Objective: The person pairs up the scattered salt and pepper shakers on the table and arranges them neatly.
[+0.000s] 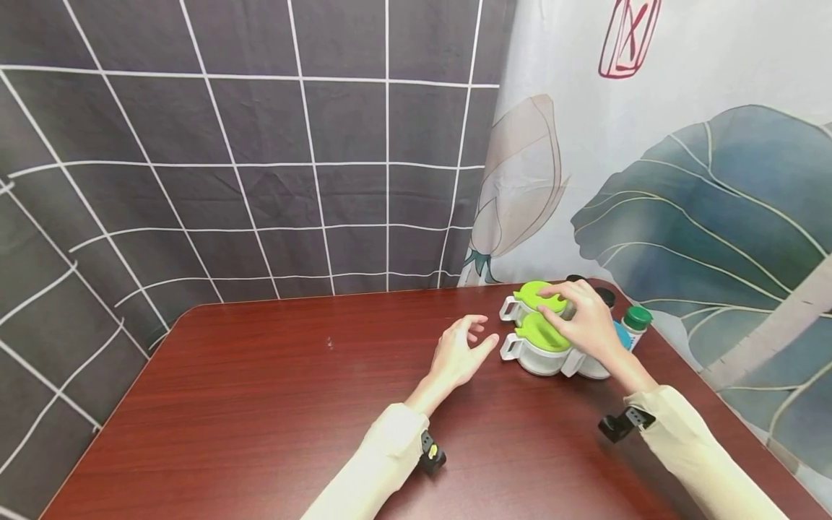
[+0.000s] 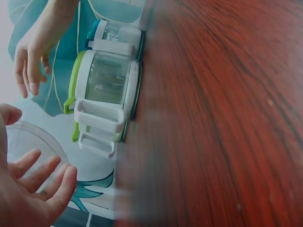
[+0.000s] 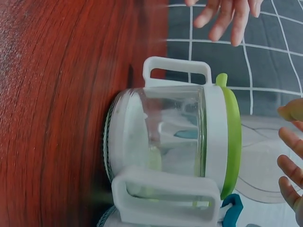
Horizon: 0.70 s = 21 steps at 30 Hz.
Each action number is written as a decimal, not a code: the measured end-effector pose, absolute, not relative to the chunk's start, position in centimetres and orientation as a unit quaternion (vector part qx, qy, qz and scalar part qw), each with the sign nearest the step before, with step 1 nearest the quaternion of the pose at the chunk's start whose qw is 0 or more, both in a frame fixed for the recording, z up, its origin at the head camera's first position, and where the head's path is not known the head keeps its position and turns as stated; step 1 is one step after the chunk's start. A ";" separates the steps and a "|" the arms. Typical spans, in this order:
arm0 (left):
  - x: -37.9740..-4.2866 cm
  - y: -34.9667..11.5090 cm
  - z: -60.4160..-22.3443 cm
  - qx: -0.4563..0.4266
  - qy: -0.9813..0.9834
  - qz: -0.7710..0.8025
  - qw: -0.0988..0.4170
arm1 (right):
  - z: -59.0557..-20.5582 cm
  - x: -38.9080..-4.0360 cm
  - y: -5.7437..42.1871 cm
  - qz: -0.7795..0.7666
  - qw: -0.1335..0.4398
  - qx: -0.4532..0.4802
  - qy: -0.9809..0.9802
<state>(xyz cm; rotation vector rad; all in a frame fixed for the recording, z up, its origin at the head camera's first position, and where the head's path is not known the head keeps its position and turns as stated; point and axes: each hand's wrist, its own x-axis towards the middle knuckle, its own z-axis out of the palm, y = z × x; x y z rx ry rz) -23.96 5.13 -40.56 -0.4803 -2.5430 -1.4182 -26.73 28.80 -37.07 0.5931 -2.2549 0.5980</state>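
Note:
Two glass seasoning jars with lime-green lids and white handles, a front jar [image 1: 544, 360] and a back jar [image 1: 536, 292], stand at the table's far right. Above the front lid hovers my right hand [image 1: 583, 323], its fingers loosely bent and apart from the jar in the right wrist view. My left hand [image 1: 455, 354] hangs in the air left of the white handles, thumb and fingers spread with nothing between them. A blue-lidded jar [image 2: 118, 35] sits beside the front jar, partly hidden behind my right hand in the head view.
A white bottle with a green cap [image 1: 637, 318] stands behind the blue-lidded jar, near the table's right edge. Dark lids [image 1: 606, 296] show behind my right hand. The reddish-brown table [image 1: 279, 404] meets a grey checked curtain [image 1: 351, 188] at the back.

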 end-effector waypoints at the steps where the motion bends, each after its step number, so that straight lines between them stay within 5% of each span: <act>1: -24.0 5.2 -40.5 -0.161 -0.858 -0.479 0.095 | -37.1 -26.7 28.9 0.233 0.358 0.228 -0.875; 21: -24.4 6.8 -40.9 -0.159 -0.845 -0.506 0.068 | -36.7 -26.6 31.5 0.239 0.351 0.208 -0.881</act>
